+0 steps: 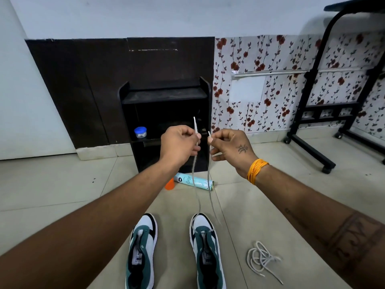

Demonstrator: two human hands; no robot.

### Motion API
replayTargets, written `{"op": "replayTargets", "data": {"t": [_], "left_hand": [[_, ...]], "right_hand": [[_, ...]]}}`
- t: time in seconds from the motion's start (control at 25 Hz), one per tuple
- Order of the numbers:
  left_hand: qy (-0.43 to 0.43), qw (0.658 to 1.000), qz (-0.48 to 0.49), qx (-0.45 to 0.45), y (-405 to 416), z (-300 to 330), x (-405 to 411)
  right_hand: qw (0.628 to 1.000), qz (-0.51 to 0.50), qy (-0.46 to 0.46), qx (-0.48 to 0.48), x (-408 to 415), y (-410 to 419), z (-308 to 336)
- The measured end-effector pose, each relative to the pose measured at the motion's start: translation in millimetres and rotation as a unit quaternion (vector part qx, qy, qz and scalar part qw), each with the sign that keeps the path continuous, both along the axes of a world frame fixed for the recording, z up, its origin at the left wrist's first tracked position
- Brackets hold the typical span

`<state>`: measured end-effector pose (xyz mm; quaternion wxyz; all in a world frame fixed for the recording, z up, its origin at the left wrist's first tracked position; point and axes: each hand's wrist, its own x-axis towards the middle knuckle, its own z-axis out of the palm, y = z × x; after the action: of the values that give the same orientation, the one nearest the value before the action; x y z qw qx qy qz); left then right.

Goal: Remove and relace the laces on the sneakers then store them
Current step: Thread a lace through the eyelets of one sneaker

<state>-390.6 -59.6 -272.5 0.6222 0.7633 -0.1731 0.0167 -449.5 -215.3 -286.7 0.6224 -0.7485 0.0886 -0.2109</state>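
Two white, teal and black sneakers stand on the tiled floor, toes pointing away from me. The left sneaker (141,251) has no lace. A white lace (209,184) runs through the front eyelets of the right sneaker (208,251), and its two ends rise taut to my hands. My left hand (180,142) pinches one end near the tip. My right hand (229,146) pinches the other end. Both hands are held up side by side at equal height. A second loose white lace (261,259) lies in a heap on the floor to the right of the right sneaker.
A black shelf unit (164,97) stands against the wall ahead, with a small blue-lidded jar (140,132) on a shelf. A teal spray can (194,181) with an orange cap (170,184) lies on the floor before it. A black wheeled stand (325,113) is at the right.
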Motion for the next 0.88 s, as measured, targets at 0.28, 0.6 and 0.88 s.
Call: {"op": "replayTargets", "data": {"t": [0.28, 0.6, 0.88], "left_hand": [[0.061, 0.996, 0.048, 0.037, 6.9, -98.2, -0.3], [0.117, 0.986, 0.049, 0.112, 22.5, -220.1, -23.1], [0.065, 0.961, 0.079, 0.256, 20.4, -295.7, -80.4]], "right_hand": [[0.996, 0.000, 0.092, -0.010, -11.6, -4.6, -106.5], [0.983, 0.001, 0.158, -0.090, -30.7, -7.0, -229.7], [0.941, 0.006, 0.182, -0.286, -39.0, 4.1, -302.5]]}}
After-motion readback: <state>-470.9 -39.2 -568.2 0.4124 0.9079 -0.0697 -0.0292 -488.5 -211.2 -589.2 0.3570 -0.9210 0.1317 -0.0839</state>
